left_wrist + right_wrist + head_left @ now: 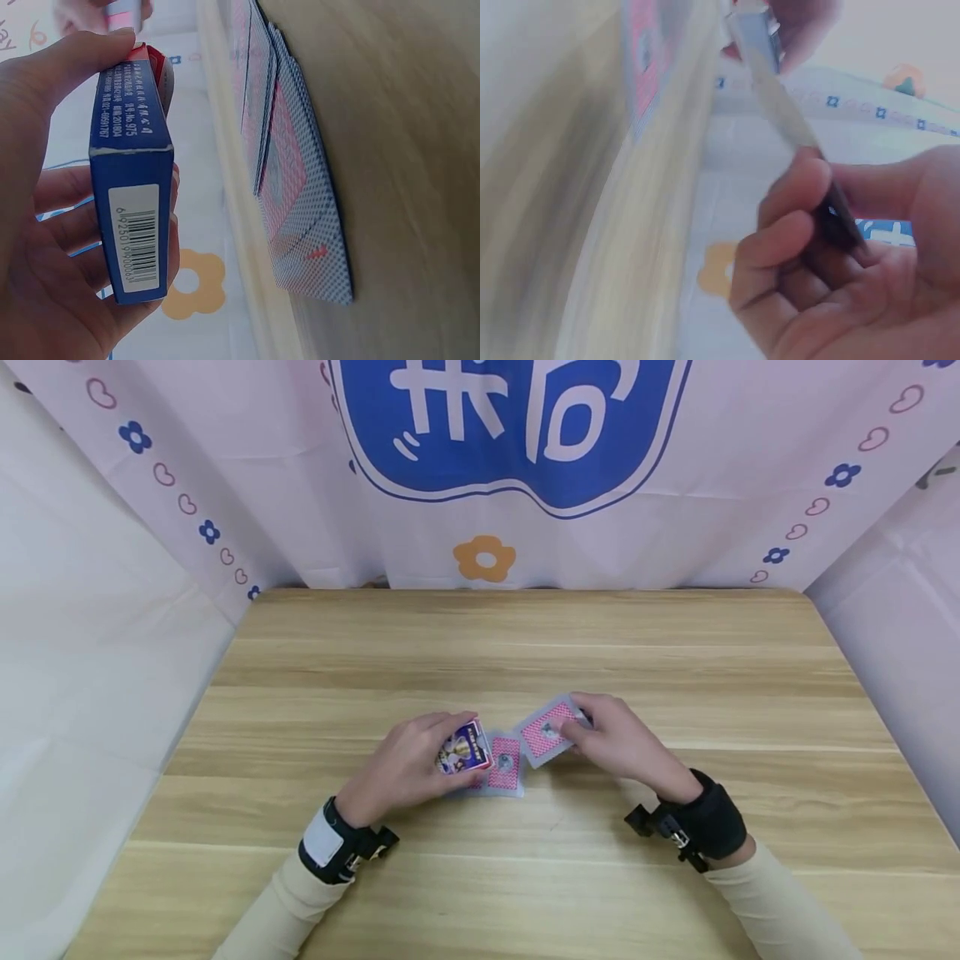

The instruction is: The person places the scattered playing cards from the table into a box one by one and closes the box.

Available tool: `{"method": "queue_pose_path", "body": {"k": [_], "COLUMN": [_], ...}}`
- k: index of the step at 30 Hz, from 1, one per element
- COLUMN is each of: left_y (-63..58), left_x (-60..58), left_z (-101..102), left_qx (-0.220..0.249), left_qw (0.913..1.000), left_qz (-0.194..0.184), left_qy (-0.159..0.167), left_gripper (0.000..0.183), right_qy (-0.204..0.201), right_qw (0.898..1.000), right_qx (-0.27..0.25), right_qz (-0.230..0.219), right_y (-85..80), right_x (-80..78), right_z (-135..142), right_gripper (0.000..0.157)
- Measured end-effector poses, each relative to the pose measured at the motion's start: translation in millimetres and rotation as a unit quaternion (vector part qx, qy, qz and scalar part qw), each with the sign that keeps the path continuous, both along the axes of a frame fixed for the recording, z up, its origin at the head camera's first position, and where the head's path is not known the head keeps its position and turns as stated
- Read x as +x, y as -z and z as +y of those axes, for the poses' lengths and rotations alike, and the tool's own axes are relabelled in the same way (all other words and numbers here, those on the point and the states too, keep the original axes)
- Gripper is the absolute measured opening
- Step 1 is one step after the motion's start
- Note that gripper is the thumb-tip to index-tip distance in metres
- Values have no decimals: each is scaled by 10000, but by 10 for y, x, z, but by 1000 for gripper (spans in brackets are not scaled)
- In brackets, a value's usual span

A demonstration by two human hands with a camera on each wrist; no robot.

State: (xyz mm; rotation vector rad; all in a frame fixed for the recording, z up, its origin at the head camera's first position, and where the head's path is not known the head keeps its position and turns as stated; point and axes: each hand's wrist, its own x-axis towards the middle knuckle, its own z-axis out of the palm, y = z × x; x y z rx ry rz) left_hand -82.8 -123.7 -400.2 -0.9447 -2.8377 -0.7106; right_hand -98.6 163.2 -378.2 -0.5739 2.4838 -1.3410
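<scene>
My left hand [408,760] grips a small blue card box [463,747] between thumb and fingers. In the left wrist view the box [131,172] shows a barcode on its end and a red flap at the far end. Pink-backed playing cards [506,764] lie spread on the table under and beside the box. They appear as a low overlapping pile of cards [289,195] beside the hand. My right hand [618,735] pinches a playing card or thin stack [551,731], pink back up, tilted above the table's cards. Seen edge-on, the held cards [787,109] point toward the box.
The wood-grain table [480,877] runs back to a white cloth [262,502] with a blue emblem and an orange flower. White cloth walls [90,652] stand at both sides. Each wrist wears a black camera strap [708,818].
</scene>
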Motion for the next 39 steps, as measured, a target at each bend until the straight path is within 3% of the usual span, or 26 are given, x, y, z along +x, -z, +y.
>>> {"method": "queue_pose_path", "body": {"k": [4, 12, 18, 25, 34, 39], "left_y": [13, -1, -32, -48, -61, -60], "left_x": [-3, 8, 25, 22, 0, -20], "left_z": [31, 58, 76, 106, 157, 138], "left_qx": [-20, -121, -56, 174, 70, 89], "left_qw": [10000, 9998, 9995, 9992, 9991, 9991], "left_qz": [64, 109, 133, 136, 182, 152], "left_qy": [25, 120, 278, 327, 382, 394], "left_gripper": [75, 76, 75, 76, 73, 75], "right_qy": [-34, -195, -112, 346, -6, 296], "right_qw": [9984, 9982, 9988, 9978, 9979, 9967], "right_qx": [-483, -354, -352, -552, -646, -707], "right_qz": [-293, -449, -306, -109, -92, -266], "right_y": [-47, -1, 6, 51, 148, 105], "right_x": [25, 64, 57, 86, 146, 135], "right_z": [-101, -237, -283, -347, -482, -422], "right_gripper": [13, 12, 11, 11, 10, 14]}}
